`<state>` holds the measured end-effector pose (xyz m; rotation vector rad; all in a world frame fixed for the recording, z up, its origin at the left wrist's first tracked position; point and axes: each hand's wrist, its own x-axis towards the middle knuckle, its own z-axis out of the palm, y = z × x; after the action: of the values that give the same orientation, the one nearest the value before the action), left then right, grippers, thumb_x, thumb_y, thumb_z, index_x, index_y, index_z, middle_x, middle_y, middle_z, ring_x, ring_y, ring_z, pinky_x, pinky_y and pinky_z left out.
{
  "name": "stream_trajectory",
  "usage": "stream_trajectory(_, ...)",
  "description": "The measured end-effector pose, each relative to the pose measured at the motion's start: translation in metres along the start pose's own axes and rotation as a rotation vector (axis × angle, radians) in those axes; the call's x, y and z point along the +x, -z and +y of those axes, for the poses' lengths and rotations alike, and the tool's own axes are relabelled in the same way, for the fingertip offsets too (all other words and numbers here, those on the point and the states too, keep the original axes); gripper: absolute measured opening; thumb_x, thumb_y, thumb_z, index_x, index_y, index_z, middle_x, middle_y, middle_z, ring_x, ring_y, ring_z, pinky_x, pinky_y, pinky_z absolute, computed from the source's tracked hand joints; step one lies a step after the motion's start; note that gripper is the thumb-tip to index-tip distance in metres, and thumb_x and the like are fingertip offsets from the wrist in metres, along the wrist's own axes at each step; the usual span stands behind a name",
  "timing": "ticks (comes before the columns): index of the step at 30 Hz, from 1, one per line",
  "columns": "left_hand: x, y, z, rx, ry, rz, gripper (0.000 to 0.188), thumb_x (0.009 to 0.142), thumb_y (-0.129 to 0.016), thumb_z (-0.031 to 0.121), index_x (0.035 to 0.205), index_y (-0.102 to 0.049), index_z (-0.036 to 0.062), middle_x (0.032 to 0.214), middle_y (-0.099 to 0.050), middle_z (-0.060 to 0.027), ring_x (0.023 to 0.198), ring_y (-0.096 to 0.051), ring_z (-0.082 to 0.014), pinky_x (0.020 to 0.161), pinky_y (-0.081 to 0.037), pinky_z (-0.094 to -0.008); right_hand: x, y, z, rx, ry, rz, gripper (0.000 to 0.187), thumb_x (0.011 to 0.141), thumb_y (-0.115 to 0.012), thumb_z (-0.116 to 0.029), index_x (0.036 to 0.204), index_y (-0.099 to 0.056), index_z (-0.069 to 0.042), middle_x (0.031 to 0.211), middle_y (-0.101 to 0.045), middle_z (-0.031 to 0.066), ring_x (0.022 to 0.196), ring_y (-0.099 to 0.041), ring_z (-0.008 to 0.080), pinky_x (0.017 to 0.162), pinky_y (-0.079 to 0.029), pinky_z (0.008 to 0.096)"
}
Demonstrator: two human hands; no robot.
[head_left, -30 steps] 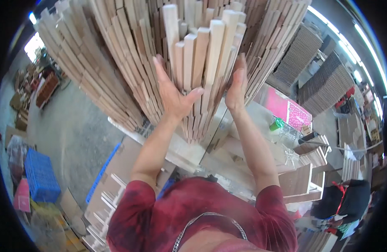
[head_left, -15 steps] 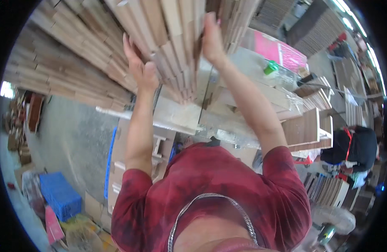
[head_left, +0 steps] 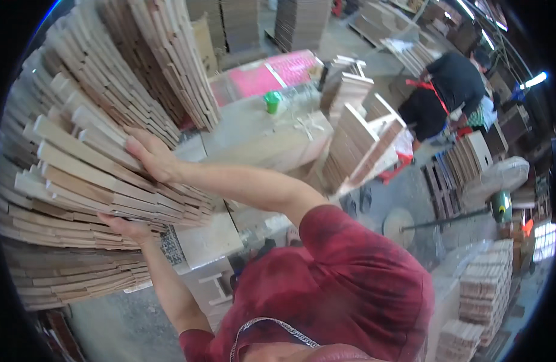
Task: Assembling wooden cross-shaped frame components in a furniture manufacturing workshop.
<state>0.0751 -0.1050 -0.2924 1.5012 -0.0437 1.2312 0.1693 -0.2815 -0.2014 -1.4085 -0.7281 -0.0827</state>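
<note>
1 stack of wooden strips (head_left: 112, 184) between 2 hands (head_left: 155, 159).

Two hands are counted: one left hand (head_left: 130, 228) and one right hand (head_left: 155, 157). Wooden strips (head_left: 91, 157) are seen in dozens, packed too closely to be numbered exactly. One green cup (head_left: 272, 104), one fan (head_left: 496, 183), one chain necklace (head_left: 291, 331) and one co-worker (head_left: 451, 81) are shown. At least two stacks of pale pieces (head_left: 486, 289) can be made out.
</note>
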Motion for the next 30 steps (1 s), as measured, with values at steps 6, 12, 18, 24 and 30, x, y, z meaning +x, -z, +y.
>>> stream_trajectory(6, -0.003, 0.01, 0.001, 0.015, 0.101, -0.021, 0.084, 0.101, -0.037, 0.063, 0.147, -0.031, -0.0063, 0.147, -0.04, -0.0232, 0.134, -0.043, -0.0318, 0.112, -0.036, -0.0482, -0.064, 0.057, -0.056, -0.026, 0.253, 0.056, 0.06, 0.101, -0.055, -0.036, 0.139, -0.045, 0.01, 0.12, -0.06, 0.0234, 0.117, -0.058, 0.0335, 0.101, -0.044, 0.0414)
stream_trajectory(12, -0.073, 0.042, 0.017, 0.254, 0.197, 0.186, 0.066, 0.107, -0.034, 0.045, 0.145, -0.034, -0.009, 0.145, -0.043, -0.026, 0.133, -0.045, -0.0364, 0.116, -0.034, -0.0478, -0.175, 0.25, -0.128, -0.875, 0.452, 0.018, 0.032, 0.083, -0.07, -0.012, 0.114, -0.069, 0.0, 0.106, -0.068, 0.014, 0.091, -0.066, 0.0307, 0.077, -0.055, 0.0391)
stream_trajectory(18, -0.251, 0.126, -0.032, 0.329, 0.969, -0.085, 0.03, 0.1, -0.062, 0.032, 0.105, -0.058, 0.0023, 0.087, -0.061, -0.0075, 0.074, -0.058, -0.0156, 0.063, -0.047, -0.0301, -0.238, 0.457, -0.186, -1.718, -0.195, 0.048, 0.039, 0.069, -0.068, 0.002, 0.108, -0.068, -0.006, 0.112, -0.067, 0.0097, 0.104, -0.059, 0.0332, 0.087, -0.052, 0.0407)
stream_trajectory(24, -0.306, 0.059, -0.035, 0.447, 1.172, -0.329, 0.037, 0.089, -0.077, 0.023, 0.111, -0.063, -0.0025, 0.086, -0.064, -0.0061, 0.072, -0.061, -0.0132, 0.058, -0.047, -0.0261, -0.254, 0.498, -0.138, -1.691, -0.215, -0.118, 0.026, 0.075, -0.067, -0.005, 0.101, -0.066, -0.009, 0.105, -0.065, 0.0044, 0.103, -0.057, 0.0301, 0.088, -0.053, 0.0404)
stream_trajectory(30, -0.279, 0.024, -0.018, 0.415, 1.153, -0.382, 0.036, 0.089, -0.076, 0.025, 0.11, -0.065, -0.0022, 0.089, -0.065, -0.006, 0.078, -0.063, -0.0143, 0.062, -0.048, -0.0268, -0.247, 0.513, -0.13, -1.718, -0.169, -0.211, 0.017, 0.07, -0.071, -0.009, 0.083, -0.06, -0.007, 0.092, -0.059, 0.0056, 0.101, -0.059, 0.0255, 0.082, -0.054, 0.0383)
